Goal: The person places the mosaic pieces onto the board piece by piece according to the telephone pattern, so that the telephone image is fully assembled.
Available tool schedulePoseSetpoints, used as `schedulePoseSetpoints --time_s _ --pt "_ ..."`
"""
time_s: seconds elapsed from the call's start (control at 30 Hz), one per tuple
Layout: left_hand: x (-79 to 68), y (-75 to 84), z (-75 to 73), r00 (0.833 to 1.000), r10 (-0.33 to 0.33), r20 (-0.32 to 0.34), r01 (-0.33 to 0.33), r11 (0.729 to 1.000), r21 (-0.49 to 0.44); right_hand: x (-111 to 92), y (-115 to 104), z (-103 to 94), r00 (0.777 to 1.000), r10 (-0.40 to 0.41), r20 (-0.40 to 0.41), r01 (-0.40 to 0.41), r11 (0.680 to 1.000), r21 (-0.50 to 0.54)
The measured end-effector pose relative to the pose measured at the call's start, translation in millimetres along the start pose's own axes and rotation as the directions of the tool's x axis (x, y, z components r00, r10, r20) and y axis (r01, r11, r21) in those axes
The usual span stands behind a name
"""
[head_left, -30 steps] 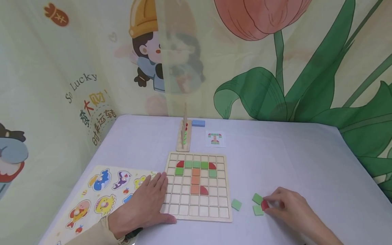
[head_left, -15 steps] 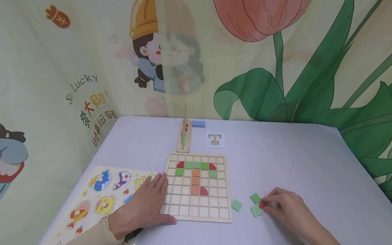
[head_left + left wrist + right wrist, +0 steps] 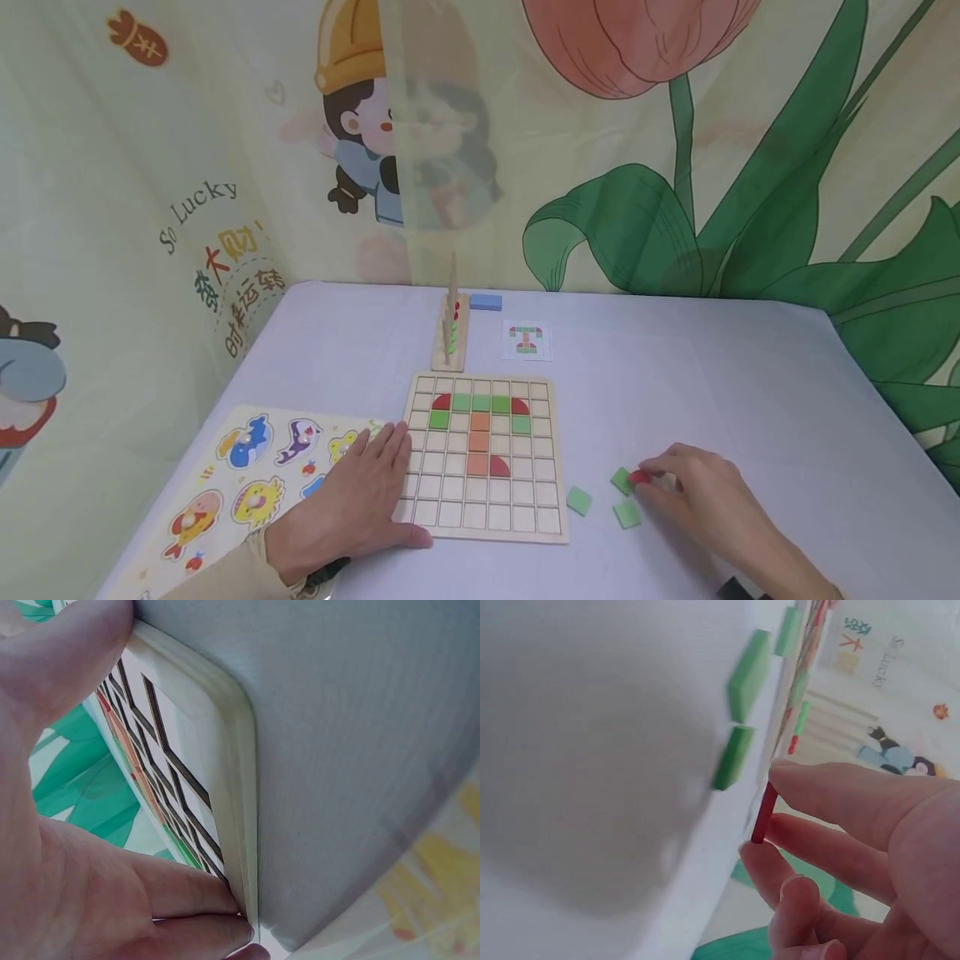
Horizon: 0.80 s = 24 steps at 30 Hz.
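A square wooden grid board point(image 3: 523, 492) lies in the middle of the table, with red quarter-circle, green and orange square tiles set in its cells. My left hand point(image 3: 356, 492) rests against the board's left edge, fingers straight, thumb at the near corner; the left wrist view shows the fingertips on the rim. To the right, my right hand point(image 3: 705, 496) pinches a red tile point(image 3: 764, 813) between thumb and fingers, just above the tabletop. Close by lie a green tile point(image 3: 622, 480), another green tile point(image 3: 627, 514) and a third green tile point(image 3: 578, 501) beside the board.
Behind the board lie a pattern card point(image 3: 527, 341) and a blue block point(image 3: 486, 302). A wooden stand point(image 3: 448, 354) with green and red beads rises beside them. A sea-animal puzzle board point(image 3: 217, 492) lies at left, partly under the left arm. A printed curtain hangs behind.
The right hand has lifted the red tile slightly and shifted a little away from me and to the left. One nearby green tile has slid left and turned. The left hand stays put.
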State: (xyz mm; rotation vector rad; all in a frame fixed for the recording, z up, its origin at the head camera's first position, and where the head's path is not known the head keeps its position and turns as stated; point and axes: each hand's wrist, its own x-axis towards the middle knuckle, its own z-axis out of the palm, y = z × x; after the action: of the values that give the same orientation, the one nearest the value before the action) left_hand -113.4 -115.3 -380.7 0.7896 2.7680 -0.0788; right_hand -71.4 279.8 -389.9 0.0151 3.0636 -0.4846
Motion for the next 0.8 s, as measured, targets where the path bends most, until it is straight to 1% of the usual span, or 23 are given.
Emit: schedulePoseSetpoints --time_s 0.17,0.27,0.33,0.43,0.53,0.63,0.8 --pt "0.3 0.0 -1.1 1.0 -0.001 -0.002 0.001 1.0 0.013 7 -21 -4.1 0.997 -0.067 -0.04 0.068 0.998 0.013" --pt "0.2 -0.1 -1.4 1.0 0.0 0.0 0.0 1.0 0.026 12 -40 -2.9 0.991 -0.125 -0.052 0.126 0.992 0.025" --pt "0.1 -0.2 -1.3 1.0 -0.001 0.0 0.001 0.999 0.032 16 -54 -1.1 0.982 -0.184 -0.05 0.186 0.982 0.032" --pt "-0.1 -0.3 -0.7 1.0 -0.002 0.0 0.002 1.0 0.022 22 -72 2.5 0.954 -0.297 -0.049 0.299 0.953 0.039" --pt "0.3 -0.1 0.0 1.0 -0.003 -0.001 0.003 1.0 0.004 28 -87 6.6 0.908 -0.416 -0.057 0.418 0.908 0.038" --pt "0.5 0.3 0.3 1.0 -0.003 -0.001 0.003 1.0 -0.005 34 -101 9.8 0.871 -0.487 -0.056 0.49 0.871 0.04" --pt "0.2 0.8 0.2 1.0 -0.005 -0.003 0.005 1.0 -0.005 43 -125 15.6 0.817 -0.574 -0.056 0.576 0.817 0.027"
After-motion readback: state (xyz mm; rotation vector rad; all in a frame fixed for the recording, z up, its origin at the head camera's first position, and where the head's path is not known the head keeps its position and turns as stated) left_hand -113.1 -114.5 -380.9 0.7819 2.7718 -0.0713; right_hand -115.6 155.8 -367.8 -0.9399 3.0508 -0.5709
